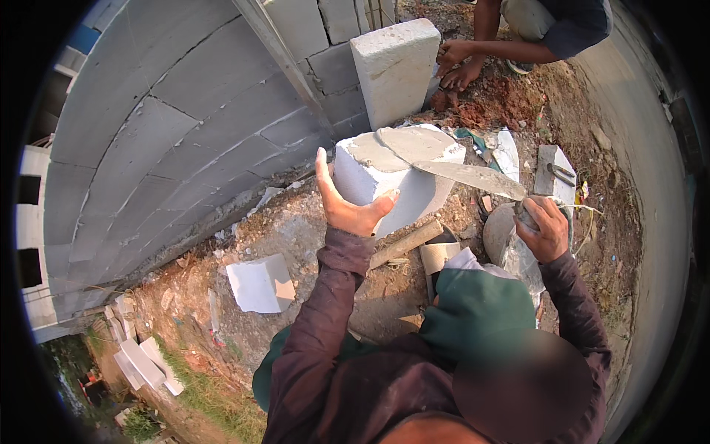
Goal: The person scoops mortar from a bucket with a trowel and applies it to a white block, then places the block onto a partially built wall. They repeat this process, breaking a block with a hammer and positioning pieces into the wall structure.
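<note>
My left hand (347,203) grips the side of a white lightweight block (421,196), thumb at the near face and fingers round the left end. Grey mortar (384,152) coats the block's top. My right hand (543,229) is closed on the handle of a trowel, whose long, mortar-smeared blade (470,177) reaches left onto the edge of that top.
A grey block wall (185,163) runs along the left. An upright white block (392,66) stands beyond mine, beside a crouching co-worker's hands (462,70). Rubble ground holds a loose white block (259,285), a wooden piece (407,244) and a small block with a tool (551,163).
</note>
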`<state>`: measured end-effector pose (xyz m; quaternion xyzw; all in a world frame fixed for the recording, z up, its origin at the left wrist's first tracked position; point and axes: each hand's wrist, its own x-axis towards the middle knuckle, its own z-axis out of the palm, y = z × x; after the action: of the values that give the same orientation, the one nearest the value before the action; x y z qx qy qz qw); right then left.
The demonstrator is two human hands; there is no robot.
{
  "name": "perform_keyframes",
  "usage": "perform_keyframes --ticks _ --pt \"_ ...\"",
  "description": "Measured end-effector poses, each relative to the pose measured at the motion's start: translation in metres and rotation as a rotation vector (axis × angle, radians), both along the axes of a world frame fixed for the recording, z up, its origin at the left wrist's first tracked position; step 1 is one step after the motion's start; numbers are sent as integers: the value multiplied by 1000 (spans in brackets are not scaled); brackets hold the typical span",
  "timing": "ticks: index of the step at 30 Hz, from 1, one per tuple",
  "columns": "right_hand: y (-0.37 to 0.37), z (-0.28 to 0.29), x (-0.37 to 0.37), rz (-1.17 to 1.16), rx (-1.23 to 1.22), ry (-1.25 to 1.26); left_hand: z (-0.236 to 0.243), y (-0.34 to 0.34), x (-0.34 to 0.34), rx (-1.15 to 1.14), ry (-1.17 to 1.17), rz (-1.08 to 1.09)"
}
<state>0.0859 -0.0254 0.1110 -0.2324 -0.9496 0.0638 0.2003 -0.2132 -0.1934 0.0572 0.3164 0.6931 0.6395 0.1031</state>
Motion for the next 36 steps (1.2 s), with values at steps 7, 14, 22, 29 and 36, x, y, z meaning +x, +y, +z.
perform_keyframes --ticks 7,14,22,29,36 --pt "25 -36 -45 -109 85 -7 15 1 -4 81 -80 42" --pt "22 3 0 -238 -93 -79 7 -12 -17 15 198 20" --pt "11 21 -78 -4 -255 -160 2 -14 -12 11 258 0" --pt "15 23 -91 104 157 -42 15 -17 -15 15 287 27" --pt "34 -28 -70 -99 112 -63 26 -24 -21 94 141 20"
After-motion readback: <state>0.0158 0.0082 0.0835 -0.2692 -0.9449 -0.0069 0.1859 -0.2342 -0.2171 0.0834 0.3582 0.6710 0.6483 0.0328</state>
